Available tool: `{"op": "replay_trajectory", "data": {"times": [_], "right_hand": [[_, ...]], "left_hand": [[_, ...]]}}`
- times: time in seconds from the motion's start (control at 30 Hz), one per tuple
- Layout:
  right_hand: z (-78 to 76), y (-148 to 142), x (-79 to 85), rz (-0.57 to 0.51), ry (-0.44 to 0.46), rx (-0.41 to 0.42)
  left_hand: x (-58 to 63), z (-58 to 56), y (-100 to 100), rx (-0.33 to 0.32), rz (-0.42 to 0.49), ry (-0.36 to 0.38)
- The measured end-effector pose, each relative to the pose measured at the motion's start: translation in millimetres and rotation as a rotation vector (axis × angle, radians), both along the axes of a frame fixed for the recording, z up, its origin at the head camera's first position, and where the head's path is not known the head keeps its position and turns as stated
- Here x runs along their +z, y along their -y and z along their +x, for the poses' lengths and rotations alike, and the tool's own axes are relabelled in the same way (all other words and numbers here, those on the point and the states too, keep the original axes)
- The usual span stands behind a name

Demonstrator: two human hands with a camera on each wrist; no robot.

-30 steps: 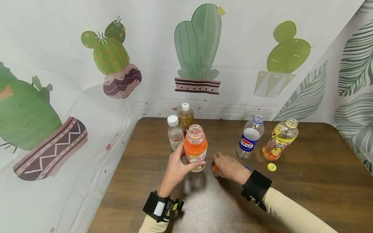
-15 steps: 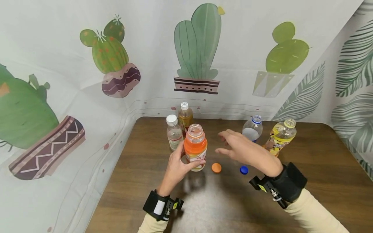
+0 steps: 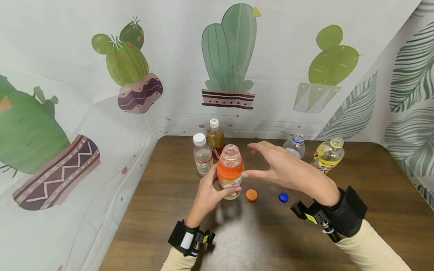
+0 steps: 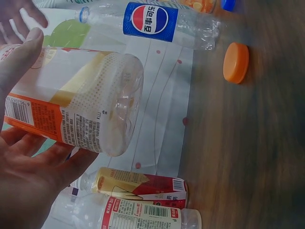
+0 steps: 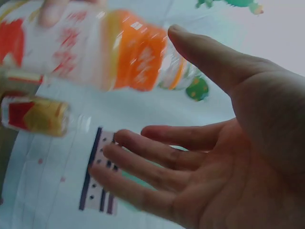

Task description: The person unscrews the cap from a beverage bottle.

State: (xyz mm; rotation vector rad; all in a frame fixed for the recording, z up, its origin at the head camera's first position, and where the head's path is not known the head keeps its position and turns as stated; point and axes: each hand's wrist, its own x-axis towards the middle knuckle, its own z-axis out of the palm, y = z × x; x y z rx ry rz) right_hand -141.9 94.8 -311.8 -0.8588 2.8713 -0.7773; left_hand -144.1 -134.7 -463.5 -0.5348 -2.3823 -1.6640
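Observation:
My left hand (image 3: 207,190) grips an uncapped plastic bottle (image 3: 230,171) with an orange upper band and a printed label. Its base (image 4: 126,105) hangs above the table in the left wrist view. To the right of the bottle my right hand (image 3: 288,167) holds nothing, its thumb and fingers spread around open air near the neck. In the right wrist view the orange band (image 5: 140,50) is blurred, close to the thumb. An orange cap (image 3: 251,195) lies on the table below the right hand, and a blue cap (image 3: 283,197) lies farther right.
A white-capped clear bottle (image 3: 203,156) and a white-capped amber drink bottle (image 3: 216,139) stand behind the left hand. Behind the right forearm are an uncapped blue-labelled bottle (image 4: 150,20) and an uncapped yellow-labelled bottle (image 3: 329,152). Cactus-print cloth (image 3: 183,75) hangs behind the table (image 3: 152,226).
My right hand has let go of the orange cap on the table, risen, and opened beside the bottle neck. The left hand's bottle has shifted slightly right.

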Motion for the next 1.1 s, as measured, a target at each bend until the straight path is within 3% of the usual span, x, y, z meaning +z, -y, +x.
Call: {"op": "replay_trajectory", "data": {"times": [0.3,0.5,0.7,1.1], "right_hand": [[13.7,14,14.6,-0.096,-0.095,-0.027],[7.8,22,2.1,-0.145,-0.062,-0.027],[2.0,27,-11.8,-0.202,-0.121,0.004],[-3.3,22,-11.6,-0.184,-0.131,-0.015]], "left_hand": [[2.3,1.4,-6,-0.025,0.007,0.005],[4.2,3.6,-11,-0.038,-0.013,-0.002],[1.7,6.0,-14,-0.053,0.001,0.017],[2.4,6.9,-15,-0.104,-0.038,0.081]]}}
